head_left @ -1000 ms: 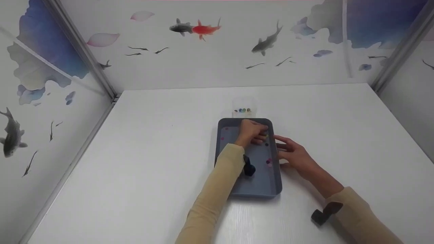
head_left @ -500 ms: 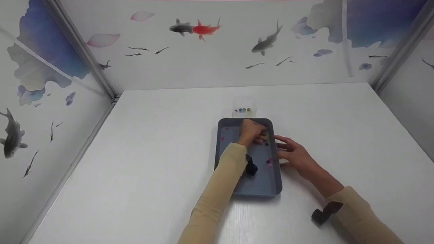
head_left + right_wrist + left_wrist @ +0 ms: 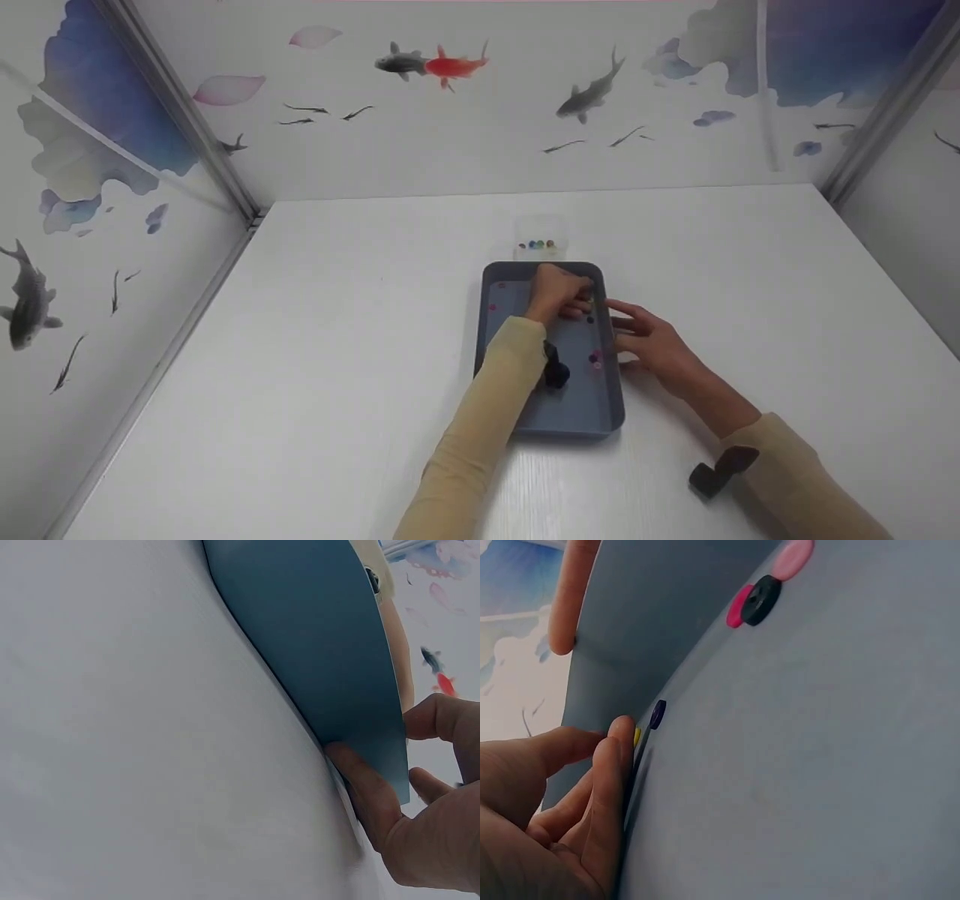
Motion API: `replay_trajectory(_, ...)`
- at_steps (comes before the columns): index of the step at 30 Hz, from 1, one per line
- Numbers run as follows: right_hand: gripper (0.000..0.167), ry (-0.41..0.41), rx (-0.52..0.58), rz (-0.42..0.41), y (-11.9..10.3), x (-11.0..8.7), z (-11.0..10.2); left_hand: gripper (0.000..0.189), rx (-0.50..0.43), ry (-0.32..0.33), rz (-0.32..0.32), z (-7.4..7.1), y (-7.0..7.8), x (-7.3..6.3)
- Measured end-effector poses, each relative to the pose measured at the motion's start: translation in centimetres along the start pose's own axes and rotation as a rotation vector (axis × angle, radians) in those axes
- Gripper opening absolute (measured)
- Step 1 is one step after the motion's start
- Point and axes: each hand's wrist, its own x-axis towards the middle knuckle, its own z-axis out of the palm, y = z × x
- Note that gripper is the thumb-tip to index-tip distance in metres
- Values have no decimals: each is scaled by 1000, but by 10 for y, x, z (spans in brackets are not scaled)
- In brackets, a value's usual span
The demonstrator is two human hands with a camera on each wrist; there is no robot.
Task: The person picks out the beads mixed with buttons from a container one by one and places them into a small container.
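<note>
Inside the grey-blue tray (image 3: 570,420), my left hand (image 3: 556,291) reaches to the far right corner. In the left wrist view its thumb and fingers (image 3: 607,765) come together low against the wall, beside a yellow button (image 3: 637,736). Whether something is pinched between them is hidden. A dark purple button (image 3: 658,714) lies just beyond the fingertips. Farther along the same wall are a black button (image 3: 762,600), a hot-pink button (image 3: 737,607) and a light-pink button (image 3: 793,559). My right hand (image 3: 660,349) touches the tray's right wall from outside, fingers spread and relaxed.
Behind the tray stands a clear box (image 3: 540,229) with several colored buttons or beads in it. Two reddish buttons, one pink (image 3: 493,307) and one red (image 3: 502,286), lie along the tray's left side. A white table (image 3: 337,337) is surrounded by printed panels.
My left forearm and wrist have shifted slightly right since a second ago, while the fingers stay in the same corner. The right hand and the tray hold their places.
</note>
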Motion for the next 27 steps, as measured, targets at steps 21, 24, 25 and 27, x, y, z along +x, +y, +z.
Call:
replay_trajectory(21,74,24,-13,15,1,3,-1,18,-9,8,7,-14,12,-9)
replay_trajectory(24,75,27,-12,14,1,3,-1,17,-11,6,5,-18,14,-10)
replay_trajectory(25,75,26,-14,14,1,3,0,17,-10,8,3,-20,15,-10)
replay_trajectory(27,75,26,-15,13,0,3,0,16,-8,9,5,-23,16,-12)
